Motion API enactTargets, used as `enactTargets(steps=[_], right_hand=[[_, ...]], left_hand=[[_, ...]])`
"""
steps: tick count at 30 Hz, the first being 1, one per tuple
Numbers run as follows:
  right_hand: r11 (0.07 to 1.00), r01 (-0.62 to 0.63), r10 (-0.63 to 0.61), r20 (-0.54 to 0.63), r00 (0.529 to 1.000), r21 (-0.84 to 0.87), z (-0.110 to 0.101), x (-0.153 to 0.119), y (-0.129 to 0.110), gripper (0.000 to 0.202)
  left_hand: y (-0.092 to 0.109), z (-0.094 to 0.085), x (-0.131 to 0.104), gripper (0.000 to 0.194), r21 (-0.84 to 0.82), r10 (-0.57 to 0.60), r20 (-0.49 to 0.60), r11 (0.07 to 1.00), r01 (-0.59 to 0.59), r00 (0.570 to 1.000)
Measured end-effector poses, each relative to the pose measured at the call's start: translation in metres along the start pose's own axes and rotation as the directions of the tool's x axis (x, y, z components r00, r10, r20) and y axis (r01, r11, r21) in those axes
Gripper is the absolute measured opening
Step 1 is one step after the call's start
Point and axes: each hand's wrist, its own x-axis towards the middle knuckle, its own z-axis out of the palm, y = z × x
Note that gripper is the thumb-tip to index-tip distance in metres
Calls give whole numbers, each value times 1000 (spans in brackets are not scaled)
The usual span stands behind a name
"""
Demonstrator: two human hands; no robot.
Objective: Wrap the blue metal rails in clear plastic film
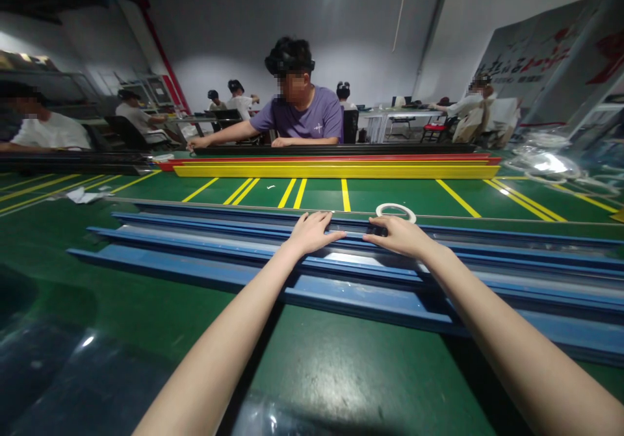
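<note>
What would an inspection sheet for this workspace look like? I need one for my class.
Surface: green table, yellow lines, glare
Job's things: long blue profiles side by side
Clutter: white ring behind the profiles; crumpled white scrap at left; clear loops at right, material unclear
Grip: left hand and right hand, bare, fingers spread over the rear profiles
Cables: nothing seen on the table
Surroundings: yellow profile beyond; person in purple opposite; others seated behind

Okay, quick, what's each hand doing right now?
Left hand: open, fingers spread on the blue rails.
Right hand: open, thumb and fingers apart, also at the blue rails.
</note>
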Motion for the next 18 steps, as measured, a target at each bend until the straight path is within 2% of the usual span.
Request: enactTargets(steps=[5, 10, 15, 18], right_hand=[[1000, 7, -7, 25, 1000, 1, 2, 4, 5, 71], [1000, 15, -14, 20, 1000, -15, 2, 5, 2, 71], [999, -50, 50, 56, 997, -9, 5, 10, 6, 82], [995, -88, 89, 44, 995, -38, 7, 12, 7, 81]], left_hand=[[-4, -13, 13, 86, -18, 11, 156, 1000, -8, 988], [-7, -15, 23, 87, 19, 23, 196, 999, -27, 980], [-11, -6, 23, 84, 45, 23, 73, 999, -27, 997], [-12, -3, 21, 83, 29, 30, 19, 999, -31, 999]])
